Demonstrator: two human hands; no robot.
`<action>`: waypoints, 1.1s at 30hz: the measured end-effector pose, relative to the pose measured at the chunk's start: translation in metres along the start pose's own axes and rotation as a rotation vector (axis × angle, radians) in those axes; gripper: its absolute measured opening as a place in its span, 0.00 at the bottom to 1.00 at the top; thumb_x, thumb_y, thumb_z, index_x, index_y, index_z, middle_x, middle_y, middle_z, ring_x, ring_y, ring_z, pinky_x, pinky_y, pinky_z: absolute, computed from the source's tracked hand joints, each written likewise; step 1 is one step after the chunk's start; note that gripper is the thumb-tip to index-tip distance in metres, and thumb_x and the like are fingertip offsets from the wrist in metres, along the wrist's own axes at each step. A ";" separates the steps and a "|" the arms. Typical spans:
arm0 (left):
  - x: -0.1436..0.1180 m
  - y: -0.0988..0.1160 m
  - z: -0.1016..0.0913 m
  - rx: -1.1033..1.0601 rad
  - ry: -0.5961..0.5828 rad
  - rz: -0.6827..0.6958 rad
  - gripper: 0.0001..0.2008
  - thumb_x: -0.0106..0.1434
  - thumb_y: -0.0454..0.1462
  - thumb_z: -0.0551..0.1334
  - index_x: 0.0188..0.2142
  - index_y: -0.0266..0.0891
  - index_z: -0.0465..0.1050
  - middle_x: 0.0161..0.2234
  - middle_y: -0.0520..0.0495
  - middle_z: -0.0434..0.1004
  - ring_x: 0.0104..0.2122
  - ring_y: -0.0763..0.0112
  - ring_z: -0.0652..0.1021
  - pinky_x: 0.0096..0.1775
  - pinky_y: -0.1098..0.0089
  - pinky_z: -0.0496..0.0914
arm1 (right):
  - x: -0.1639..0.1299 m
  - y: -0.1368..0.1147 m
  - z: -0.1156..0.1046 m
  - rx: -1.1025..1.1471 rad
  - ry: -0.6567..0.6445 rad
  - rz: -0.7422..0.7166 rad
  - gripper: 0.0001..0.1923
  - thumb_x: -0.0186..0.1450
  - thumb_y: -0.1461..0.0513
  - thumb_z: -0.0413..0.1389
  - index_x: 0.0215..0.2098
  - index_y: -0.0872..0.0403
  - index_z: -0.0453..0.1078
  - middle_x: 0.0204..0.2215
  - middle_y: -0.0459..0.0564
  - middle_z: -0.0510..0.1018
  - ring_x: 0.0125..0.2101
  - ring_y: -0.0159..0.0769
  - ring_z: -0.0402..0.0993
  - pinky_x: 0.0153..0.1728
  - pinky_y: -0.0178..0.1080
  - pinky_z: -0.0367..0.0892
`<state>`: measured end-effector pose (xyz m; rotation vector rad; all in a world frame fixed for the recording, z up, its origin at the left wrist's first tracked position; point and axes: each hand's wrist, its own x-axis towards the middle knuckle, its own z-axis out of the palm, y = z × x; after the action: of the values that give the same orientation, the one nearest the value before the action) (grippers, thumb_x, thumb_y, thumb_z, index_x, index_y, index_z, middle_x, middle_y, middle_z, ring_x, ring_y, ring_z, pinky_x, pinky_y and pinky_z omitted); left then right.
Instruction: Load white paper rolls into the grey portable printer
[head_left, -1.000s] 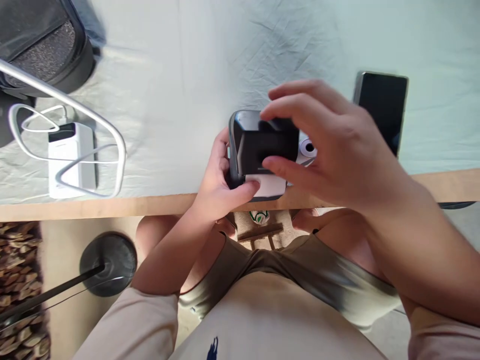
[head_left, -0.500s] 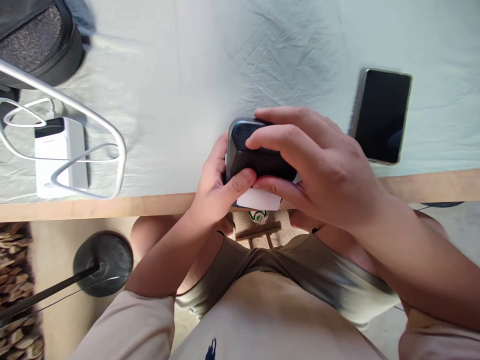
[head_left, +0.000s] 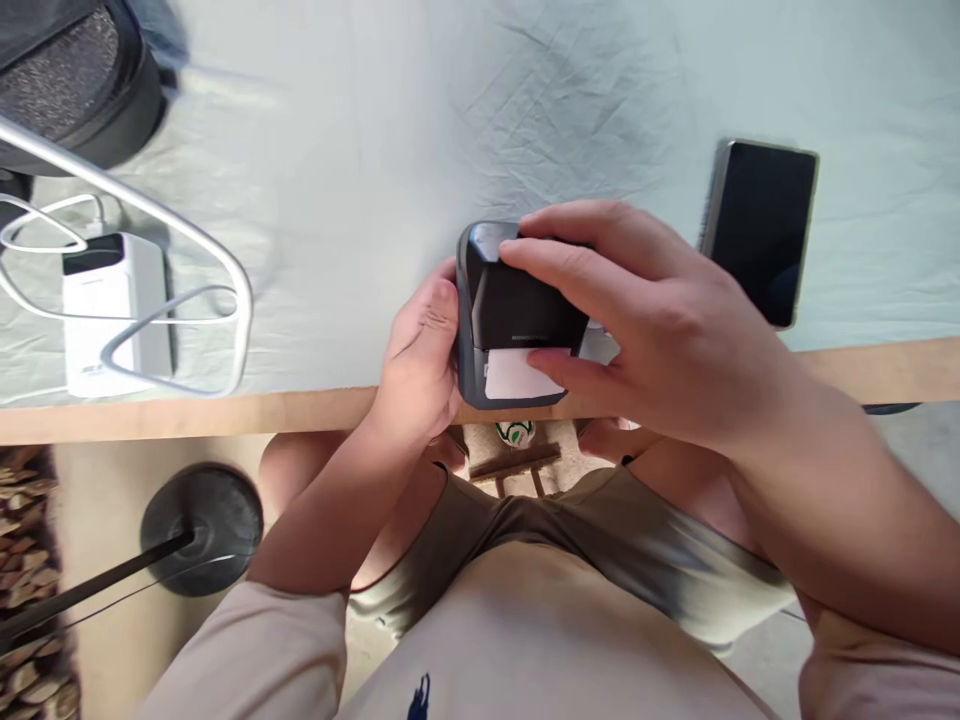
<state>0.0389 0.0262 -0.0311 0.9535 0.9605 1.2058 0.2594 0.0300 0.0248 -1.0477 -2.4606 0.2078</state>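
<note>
In the head view, clasping black device (head_left: 517, 300) at the counter's (head_left: 337, 230) front edge with left hand (head_left: 418, 350) along its left side, and arching right hand (head_left: 667, 310) over its top with fingers slightly apart and thumb on white paper (head_left: 517, 375); cannot tell there whether gripping. Looks closed up already, with paper across the front, without any remaining step discernible. Cannot make out small lettering (head_left: 528, 338) above the paper, left fingertips behind the device, or pale object (head_left: 600, 346) partly under right hand.

Casual workspace — cloth-covered table (head_left: 337, 200), phone (head_left: 763, 232)
</note>
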 end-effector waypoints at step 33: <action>0.001 -0.010 -0.005 -0.033 -0.103 -0.007 0.22 0.75 0.59 0.73 0.54 0.47 0.81 0.43 0.48 0.85 0.47 0.59 0.89 0.43 0.66 0.83 | 0.017 -0.005 0.006 -0.268 0.056 0.141 0.11 0.72 0.61 0.57 0.46 0.51 0.82 0.34 0.47 0.85 0.35 0.40 0.82 0.30 0.39 0.52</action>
<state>0.0373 0.0268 -0.0423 0.9756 0.8591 1.1524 0.2431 0.0390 0.0273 -1.3207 -2.4118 -0.1101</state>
